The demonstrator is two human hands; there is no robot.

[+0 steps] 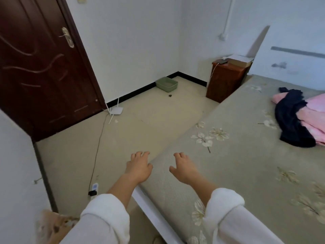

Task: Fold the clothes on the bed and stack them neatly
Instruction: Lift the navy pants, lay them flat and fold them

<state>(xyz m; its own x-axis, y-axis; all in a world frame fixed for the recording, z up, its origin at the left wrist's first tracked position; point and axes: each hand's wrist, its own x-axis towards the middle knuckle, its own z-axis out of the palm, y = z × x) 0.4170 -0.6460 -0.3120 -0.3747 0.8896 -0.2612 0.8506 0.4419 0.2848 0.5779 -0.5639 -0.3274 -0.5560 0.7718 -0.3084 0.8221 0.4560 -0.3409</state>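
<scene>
Both of your arms reach forward in the lower middle of the frame, white sleeves pushed back from the wrists. Your left hand (139, 166) hangs over the near corner of the bed (237, 164), where mattress meets floor. Your right hand (182, 168) hovers just above the floral sheet beside it. Both hands are empty, palms down, fingers loosely spread and slightly bent, gripping nothing.

The clothes lie well apart from your hands, at the right edge of the frame. A dark navy garment (292, 118) is crumpled and draped across a rumpled pink garment (314, 110), which runs partly out of view. Neither looks folded, so the task appears to be at its very start.

The step in hand is probably the reach for the first piece. Turn toward the right of the frame so the whole pile comes into view. Take the navy garment first, since it lies on top. Pinch it at two corners or at the shoulders, lift it free of the pink one, and spread it flat on the bare sheet in the frame's middle before folding.

A dark wooden door (35, 67) fills the upper left, and a nightstand (225, 80) stands at the upper right of centre.
</scene>
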